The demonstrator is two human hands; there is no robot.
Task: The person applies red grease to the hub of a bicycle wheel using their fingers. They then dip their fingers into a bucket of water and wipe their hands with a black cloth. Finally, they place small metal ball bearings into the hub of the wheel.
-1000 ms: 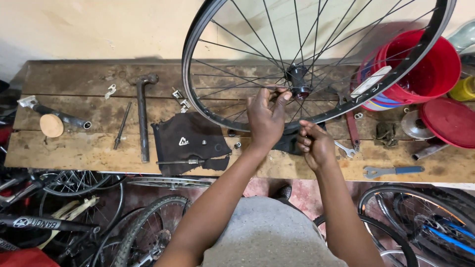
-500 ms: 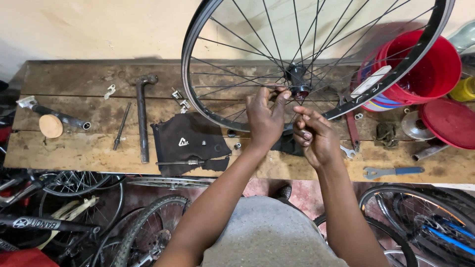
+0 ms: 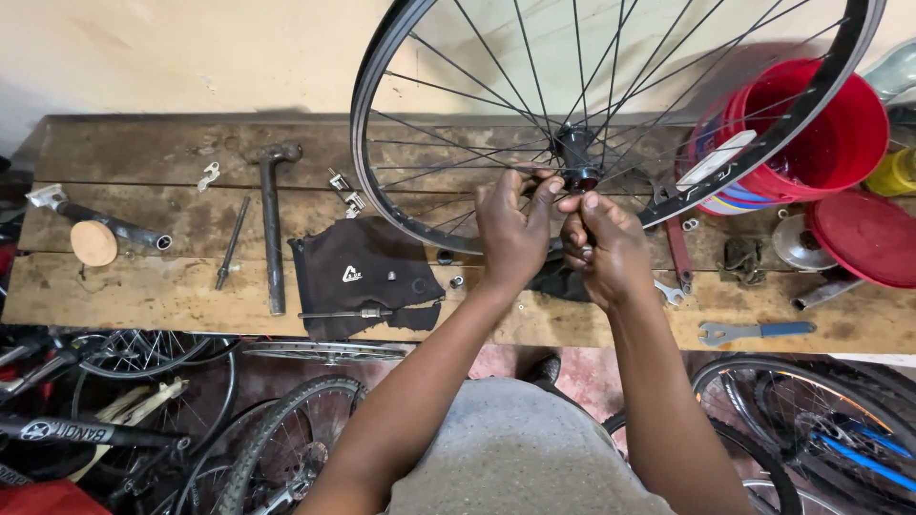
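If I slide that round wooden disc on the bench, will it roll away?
The wooden disc lies flat on the bench, so it would probably slide rather than roll. It looks small and light. Tipped on edge, it might roll toward the metal tube beside it.

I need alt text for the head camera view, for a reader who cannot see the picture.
A person's left hand and right hand pinch at the hub of a spoked bicycle wheel held upright over a wooden workbench. On the bench lie a hammer, a black cloth and a red bucket.
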